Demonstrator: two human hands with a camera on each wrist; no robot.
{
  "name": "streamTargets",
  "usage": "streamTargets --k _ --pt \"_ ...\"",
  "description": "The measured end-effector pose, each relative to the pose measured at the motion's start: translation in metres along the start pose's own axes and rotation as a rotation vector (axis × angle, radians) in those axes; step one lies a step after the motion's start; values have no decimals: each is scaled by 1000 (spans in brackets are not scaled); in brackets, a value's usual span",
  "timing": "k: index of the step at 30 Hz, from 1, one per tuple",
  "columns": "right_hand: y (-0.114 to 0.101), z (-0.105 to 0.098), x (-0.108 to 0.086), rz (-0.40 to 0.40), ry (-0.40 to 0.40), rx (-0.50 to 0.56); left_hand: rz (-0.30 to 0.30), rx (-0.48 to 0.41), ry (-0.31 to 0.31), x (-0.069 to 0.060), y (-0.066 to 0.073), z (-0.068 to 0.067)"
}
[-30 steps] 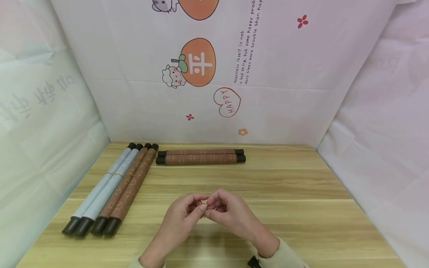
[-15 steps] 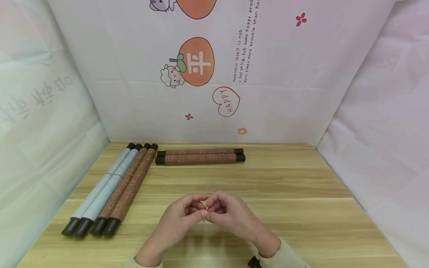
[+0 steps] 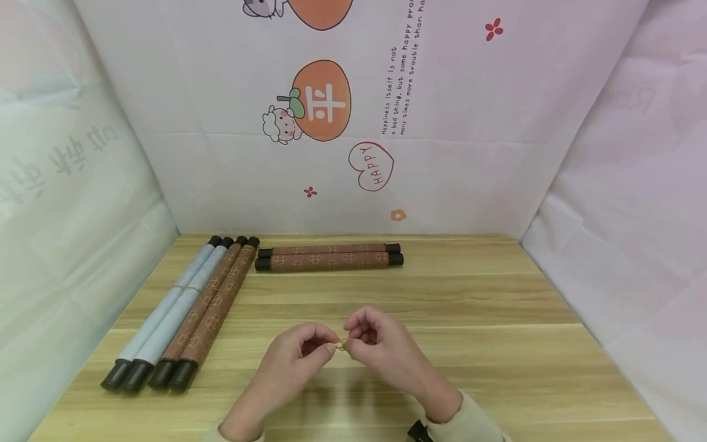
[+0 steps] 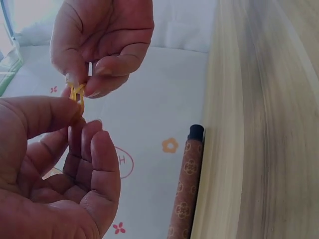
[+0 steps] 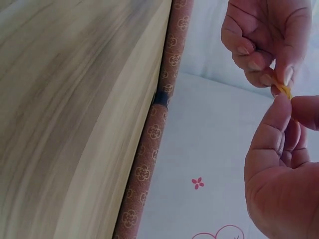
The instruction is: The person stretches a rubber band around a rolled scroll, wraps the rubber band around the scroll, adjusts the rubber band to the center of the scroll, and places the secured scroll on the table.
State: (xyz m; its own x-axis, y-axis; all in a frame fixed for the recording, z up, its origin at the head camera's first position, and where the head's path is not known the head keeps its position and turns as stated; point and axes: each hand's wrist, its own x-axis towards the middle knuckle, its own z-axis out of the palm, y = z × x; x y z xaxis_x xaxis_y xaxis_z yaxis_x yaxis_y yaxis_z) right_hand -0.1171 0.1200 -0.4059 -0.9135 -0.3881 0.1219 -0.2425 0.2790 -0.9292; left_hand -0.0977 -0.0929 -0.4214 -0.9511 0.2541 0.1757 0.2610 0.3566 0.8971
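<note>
A small yellow rubber band (image 3: pixel 340 345) is pinched between both hands above the middle of the table. My left hand (image 3: pixel 293 357) holds one end of it between thumb and fingertips. Thumb and forefinger of my right hand (image 3: pixel 389 353) grip the other end. In the left wrist view the rubber band (image 4: pixel 77 94) shows as a few thin strands stretched between the fingertips. The right wrist view has the rubber band (image 5: pixel 284 90) partly hidden by the fingers.
Two pale grey scrolls (image 3: pixel 168 313) with a thin band round them lie slanting at the table's left, alongside two brown patterned scrolls (image 3: pixel 218 310). Two shorter-looking brown scrolls (image 3: pixel 331 261) lie crosswise at the back. A printed white cloth (image 3: pixel 458 153) hangs behind the table (image 3: pixel 469 344).
The hands have moved slightly apart, with more of the yellow rubber band showing between them. The right fingers have lifted a little. The scrolls stay where they were.
</note>
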Motion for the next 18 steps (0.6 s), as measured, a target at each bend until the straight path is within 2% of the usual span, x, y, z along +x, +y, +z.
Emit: streamTargets --k 5,10,18 --pt "1 1 1 -31 -42 -25 -18 -104 61 0 5 3" --pt "1 2 0 -49 -82 -65 -19 -118 103 0 8 5" --pt "-1 -1 -2 -2 -49 13 -55 -156 105 0 8 5"
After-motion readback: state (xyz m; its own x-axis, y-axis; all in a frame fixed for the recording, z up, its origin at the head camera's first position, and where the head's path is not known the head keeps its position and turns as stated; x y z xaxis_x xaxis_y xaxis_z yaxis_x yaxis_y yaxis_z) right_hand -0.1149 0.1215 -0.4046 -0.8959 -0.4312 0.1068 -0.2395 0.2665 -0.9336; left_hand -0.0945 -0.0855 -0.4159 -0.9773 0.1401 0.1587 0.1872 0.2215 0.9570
